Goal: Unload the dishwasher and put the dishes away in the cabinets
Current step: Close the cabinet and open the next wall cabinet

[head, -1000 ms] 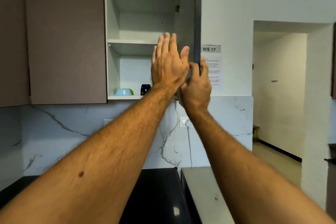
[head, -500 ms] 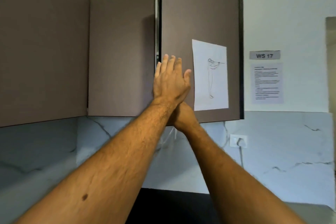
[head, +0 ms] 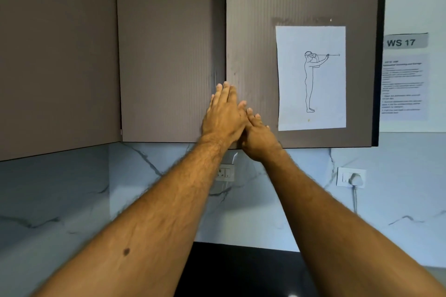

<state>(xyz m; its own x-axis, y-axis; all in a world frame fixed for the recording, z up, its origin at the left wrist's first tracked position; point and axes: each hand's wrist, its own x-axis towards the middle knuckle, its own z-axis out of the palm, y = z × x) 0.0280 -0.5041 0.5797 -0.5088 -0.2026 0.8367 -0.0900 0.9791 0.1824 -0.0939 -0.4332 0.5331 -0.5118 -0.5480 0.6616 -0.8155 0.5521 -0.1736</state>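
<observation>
Both my hands rest flat against the brown wall cabinets. My left hand (head: 223, 113) lies with fingers spread over the seam between the middle cabinet door (head: 166, 55) and the right cabinet door (head: 253, 31). My right hand (head: 258, 135) presses the lower left corner of the right door, partly tucked under the left hand. Neither hand holds anything. The right door sits flush with its neighbour, so the shelves and dishes behind it are hidden. No dishwasher is in view.
A paper sheet with a line drawing (head: 311, 78) is taped to the right door. A "WS 17" sign (head: 401, 42) and a notice hang on the wall. Two wall sockets (head: 225, 172) (head: 351, 177) sit on the marble backsplash above a black countertop (head: 241, 270).
The right cabinet door swung from wide open to flush, hiding the shelf with the bowl and mug. Both hands followed it and now press on its front.
</observation>
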